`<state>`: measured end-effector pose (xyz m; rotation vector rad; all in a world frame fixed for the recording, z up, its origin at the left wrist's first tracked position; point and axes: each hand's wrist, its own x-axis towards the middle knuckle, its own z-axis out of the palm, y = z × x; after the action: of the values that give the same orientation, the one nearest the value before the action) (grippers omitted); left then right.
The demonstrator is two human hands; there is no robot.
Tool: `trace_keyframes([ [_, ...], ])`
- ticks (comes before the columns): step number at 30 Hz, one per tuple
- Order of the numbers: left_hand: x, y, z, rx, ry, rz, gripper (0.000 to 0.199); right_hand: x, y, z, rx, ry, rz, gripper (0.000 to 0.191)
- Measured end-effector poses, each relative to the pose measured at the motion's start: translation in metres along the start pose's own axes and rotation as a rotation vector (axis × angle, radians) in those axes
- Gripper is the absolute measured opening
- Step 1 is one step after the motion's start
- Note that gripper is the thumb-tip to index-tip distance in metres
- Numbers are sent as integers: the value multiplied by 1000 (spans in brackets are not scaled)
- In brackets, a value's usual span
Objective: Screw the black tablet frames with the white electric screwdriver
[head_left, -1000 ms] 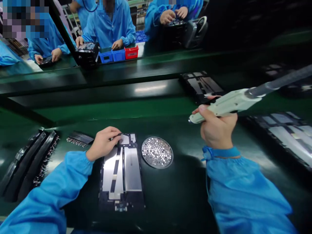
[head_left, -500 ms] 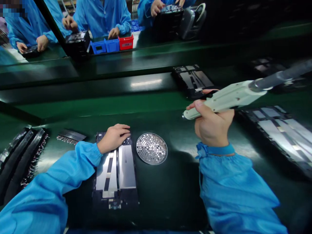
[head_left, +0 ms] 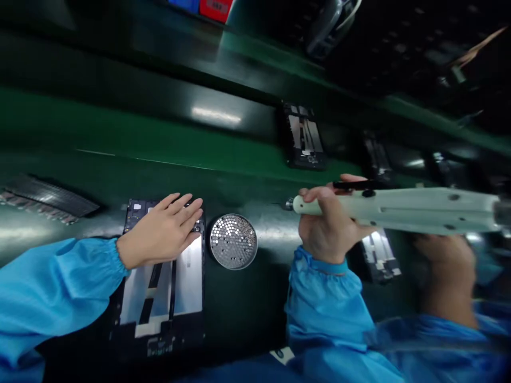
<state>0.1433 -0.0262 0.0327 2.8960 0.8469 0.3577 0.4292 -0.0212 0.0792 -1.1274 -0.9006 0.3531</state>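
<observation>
My left hand [head_left: 165,229] lies flat, fingers stretched out, across the upper end of an opened tablet [head_left: 187,282] with silvery plates and dark ribbon cables. My right hand [head_left: 329,223] is wrapped round a pale green electric screwdriver [head_left: 419,210], held level above the table with its thin tip pointing left. Between the two hands sits a round metal screw dish [head_left: 233,242] with a grid of small holes, many with shiny bits in them. It stands just right of the tablet, and neither hand touches it.
Strips of dark parts [head_left: 51,197] lie at the left. Another opened tablet [head_left: 305,135] rests on the far ledge, and one more [head_left: 379,252] lies beyond my right hand. A co-worker's blurred hand [head_left: 449,271] is at the right. A red bin [head_left: 215,8] shows at the top.
The view has swung down and to the right. The screwdriver has turned from a slant to nearly level. My left hand's fingers are more spread; a co-worker's hand now shows at the right.
</observation>
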Motion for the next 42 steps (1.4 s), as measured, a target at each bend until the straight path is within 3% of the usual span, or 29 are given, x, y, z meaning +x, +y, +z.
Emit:
trace_keyframes([
  [4, 1, 1, -3, 10, -21, -27, 47, -22, -17, 12, 57, -284, 97, 27],
  [8, 1, -2, -7, 26, -42, -39, 50, -39, -17, 20, 105, -390, 124, 29],
  [15, -4, 3, -10, -46, 21, -96, 49, -46, -12, 22, 89, -412, 153, 24],
  [26, -17, 30, -14, 100, 15, -59, 43, -50, -8, 24, 76, -427, 125, 27],
  [32, -16, 32, -13, 9, 63, -62, 41, -49, -7, 23, 44, -437, 99, 26],
  [42, -14, 29, -12, 115, 52, -16, 49, -52, -3, 23, 45, -438, 91, 28],
])
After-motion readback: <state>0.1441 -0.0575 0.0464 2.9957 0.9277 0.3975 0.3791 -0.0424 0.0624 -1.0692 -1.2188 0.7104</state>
